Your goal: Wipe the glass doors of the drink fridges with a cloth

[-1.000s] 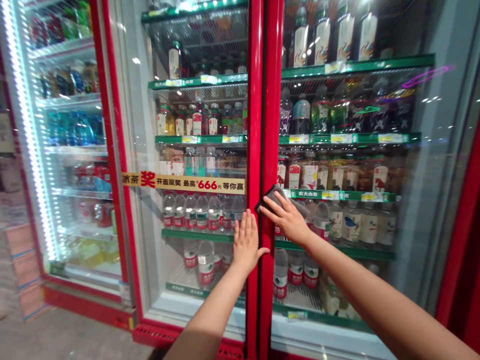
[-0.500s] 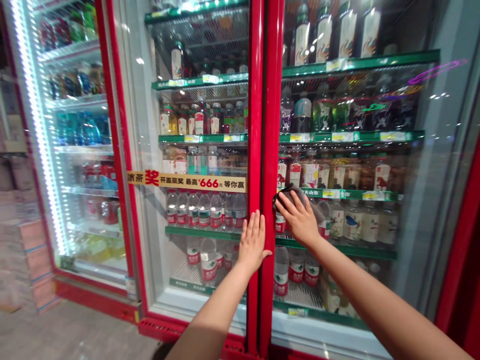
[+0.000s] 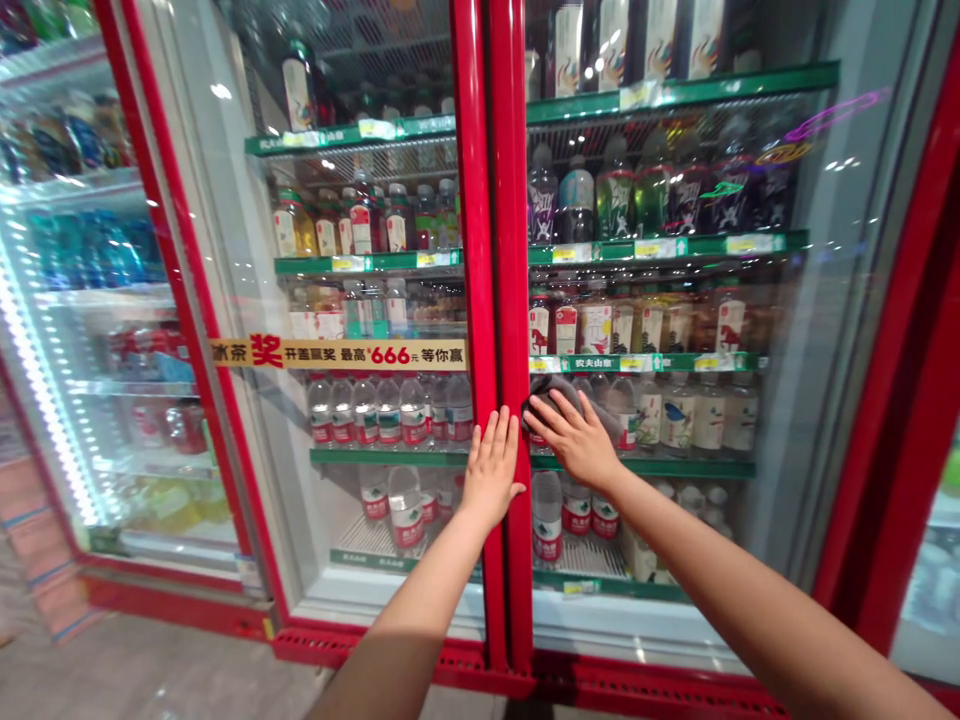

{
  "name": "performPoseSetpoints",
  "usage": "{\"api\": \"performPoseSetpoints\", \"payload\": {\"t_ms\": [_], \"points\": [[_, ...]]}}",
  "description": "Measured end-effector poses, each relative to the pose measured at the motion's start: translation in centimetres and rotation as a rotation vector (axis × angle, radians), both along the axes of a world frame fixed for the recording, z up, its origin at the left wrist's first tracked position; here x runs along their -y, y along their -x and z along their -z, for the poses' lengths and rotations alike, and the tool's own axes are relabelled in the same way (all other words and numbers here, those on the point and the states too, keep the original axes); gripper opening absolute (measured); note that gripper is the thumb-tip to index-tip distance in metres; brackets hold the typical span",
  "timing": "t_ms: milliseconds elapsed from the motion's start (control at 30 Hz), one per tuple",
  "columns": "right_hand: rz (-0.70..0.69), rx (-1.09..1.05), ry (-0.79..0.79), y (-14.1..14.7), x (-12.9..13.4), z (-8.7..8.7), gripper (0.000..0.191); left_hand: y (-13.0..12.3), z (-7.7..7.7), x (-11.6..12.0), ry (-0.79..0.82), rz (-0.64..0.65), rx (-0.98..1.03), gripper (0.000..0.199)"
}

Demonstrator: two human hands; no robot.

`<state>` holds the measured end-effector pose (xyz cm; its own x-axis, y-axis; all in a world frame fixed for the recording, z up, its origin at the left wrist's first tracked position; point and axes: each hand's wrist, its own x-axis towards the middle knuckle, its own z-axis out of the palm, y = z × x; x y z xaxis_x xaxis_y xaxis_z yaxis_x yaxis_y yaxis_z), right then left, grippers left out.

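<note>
My left hand (image 3: 491, 465) lies flat with fingers stretched upward against the red frame (image 3: 484, 330) where the two cooler doors meet. It holds nothing. To its right, my right hand (image 3: 574, 435) presses a dark grey cloth (image 3: 551, 386) against the glass of the right door (image 3: 787, 330), close to the red frame. The fingers of that hand are spread over the cloth, part of which is hidden beneath them. Behind the glass by this hand are water bottles (image 3: 547, 520) with red labels and a green shelf edge (image 3: 645, 362).
A yellow banner strip (image 3: 337, 354) crosses the left door. Several shelves of bottled drinks (image 3: 364, 220) stand behind both doors. Another lit cooler (image 3: 105, 390) is at the left, with stacked pinkish boxes (image 3: 45, 540) beside it on the grey floor (image 3: 172, 660).
The view has swung to the right, so the coolers sit further left. My right hand and the cloth have slid a little down the glass. My left hand stays on the red frame.
</note>
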<state>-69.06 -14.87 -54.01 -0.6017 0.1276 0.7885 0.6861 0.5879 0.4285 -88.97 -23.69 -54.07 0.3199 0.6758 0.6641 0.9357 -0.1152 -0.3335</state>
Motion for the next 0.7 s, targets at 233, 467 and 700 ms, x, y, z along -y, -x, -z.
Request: {"api": "performPoseSetpoints", "payload": {"t_ms": [233,467,700], "points": [[-0.172,0.296,-0.091,-2.7,-0.3,0.8,0.053,-0.5,0.0,0.5,0.002,0.029,-0.011,0.139],[0.032,-0.017,0.009,-3.4,-0.2,-1.3,0.068,-2.4,-0.7,-0.2,-0.048,0.067,0.014,0.136],[-0.174,0.327,-0.077,-7.1,-0.7,1.5,0.058,-3.5,-0.6,-0.6,-0.049,0.077,-0.012,0.138]]}}
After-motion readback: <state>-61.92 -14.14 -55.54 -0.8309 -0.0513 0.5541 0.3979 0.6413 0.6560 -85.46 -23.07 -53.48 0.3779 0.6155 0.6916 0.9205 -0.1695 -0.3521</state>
